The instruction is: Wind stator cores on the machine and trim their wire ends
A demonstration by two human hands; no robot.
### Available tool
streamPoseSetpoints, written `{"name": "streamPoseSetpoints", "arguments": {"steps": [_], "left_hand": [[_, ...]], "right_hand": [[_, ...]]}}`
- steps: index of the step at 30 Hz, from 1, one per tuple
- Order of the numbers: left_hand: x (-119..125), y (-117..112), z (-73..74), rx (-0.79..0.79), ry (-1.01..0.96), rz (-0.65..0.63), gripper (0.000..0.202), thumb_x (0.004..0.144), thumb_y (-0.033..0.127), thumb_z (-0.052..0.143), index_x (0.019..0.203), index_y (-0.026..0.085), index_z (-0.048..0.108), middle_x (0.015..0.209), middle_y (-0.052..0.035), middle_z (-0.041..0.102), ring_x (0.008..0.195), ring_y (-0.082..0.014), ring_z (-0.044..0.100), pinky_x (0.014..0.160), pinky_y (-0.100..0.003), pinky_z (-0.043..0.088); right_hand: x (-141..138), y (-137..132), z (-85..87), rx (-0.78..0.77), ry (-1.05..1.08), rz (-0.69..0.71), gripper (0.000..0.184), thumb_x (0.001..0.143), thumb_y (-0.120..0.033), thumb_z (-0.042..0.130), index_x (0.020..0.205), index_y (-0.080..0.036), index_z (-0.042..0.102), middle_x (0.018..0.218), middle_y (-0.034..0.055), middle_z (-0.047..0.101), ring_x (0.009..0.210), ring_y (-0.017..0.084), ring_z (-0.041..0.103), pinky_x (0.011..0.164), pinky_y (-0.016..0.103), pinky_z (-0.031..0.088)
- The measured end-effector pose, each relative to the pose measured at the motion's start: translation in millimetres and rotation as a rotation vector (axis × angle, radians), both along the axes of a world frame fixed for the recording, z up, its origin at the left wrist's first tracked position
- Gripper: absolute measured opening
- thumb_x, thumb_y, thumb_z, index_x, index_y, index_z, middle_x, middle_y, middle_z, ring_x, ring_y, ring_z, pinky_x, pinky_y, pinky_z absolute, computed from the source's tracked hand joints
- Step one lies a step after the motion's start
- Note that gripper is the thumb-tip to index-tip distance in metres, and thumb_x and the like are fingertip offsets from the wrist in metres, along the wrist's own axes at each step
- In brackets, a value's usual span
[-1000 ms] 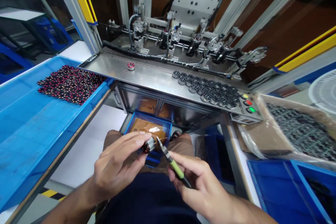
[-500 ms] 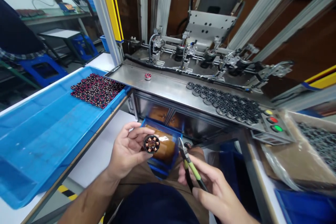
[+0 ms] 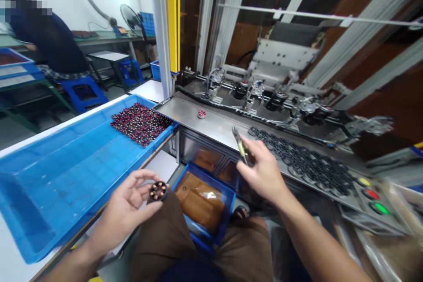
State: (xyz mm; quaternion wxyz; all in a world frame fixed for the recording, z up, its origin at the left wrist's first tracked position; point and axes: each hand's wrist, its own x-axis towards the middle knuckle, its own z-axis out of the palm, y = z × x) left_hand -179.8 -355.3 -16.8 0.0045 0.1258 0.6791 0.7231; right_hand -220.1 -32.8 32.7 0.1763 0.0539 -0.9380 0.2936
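Between the thumb and fingers of my left hand (image 3: pixel 130 205) is a small round motor stator (image 3: pixel 158 191), black with copper windings, its face turned toward me. My left hand is beside the near edge of the blue tray (image 3: pixel 66 172). My right hand (image 3: pixel 262 169) is closed around side cutters (image 3: pixel 240 145) with green-and-black handles, the jaws pointing up over the front of the metal ledge (image 3: pixel 220 128). A single red-and-silver stator (image 3: pixel 202 114) sits on that ledge, beyond the cutters. Several dark rings (image 3: pixel 304 158) lie packed together on the ledge to the right.
Many wound stators (image 3: pixel 142 123) fill the tray's far end. A machine with fixtures (image 3: pixel 243 90) stands behind the ledge; push buttons (image 3: pixel 380 208) are at its right end. Below, a blue bin (image 3: pixel 231 211) sits by my legs. A person (image 3: pixel 56 39) sits at the far left.
My right hand has lifted the side cutters up and forward to the ledge. My left hand, still holding the stator, has moved left toward the tray. The view has turned left and risen.
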Motion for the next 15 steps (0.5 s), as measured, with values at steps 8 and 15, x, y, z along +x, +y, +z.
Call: {"name": "streamPoseSetpoints", "arguments": {"steps": [8,15], "left_hand": [[-150.0,-142.3,-33.7,-0.526,-0.219,0.677,0.037,0.078,0.024,0.076,0.108,0.012,0.060,0.103,-0.0075,0.068,0.096,-0.0209,0.067,0.088,-0.042,0.056],[-245.9,-203.4,-84.5,-0.661,-0.261,0.968,0.036,0.092,0.034,0.060,0.123,0.016,0.057,0.124,-0.0102,0.060,0.106,-0.0234,0.062,0.089,-0.046,0.054]], "right_hand": [[-157.8,-2.4,-29.3,0.321,-0.073,-0.147,0.042,0.079,-0.029,0.057,0.111,-0.006,0.071,0.100,0.0216,0.068,0.094,0.032,0.065,0.086,0.044,0.050],[-104.7,-10.4,-43.8,0.213,0.299,-0.106,0.039,0.088,-0.039,0.054,0.116,-0.015,0.068,0.118,0.0158,0.067,0.114,0.033,0.061,0.105,0.050,0.043]]}}
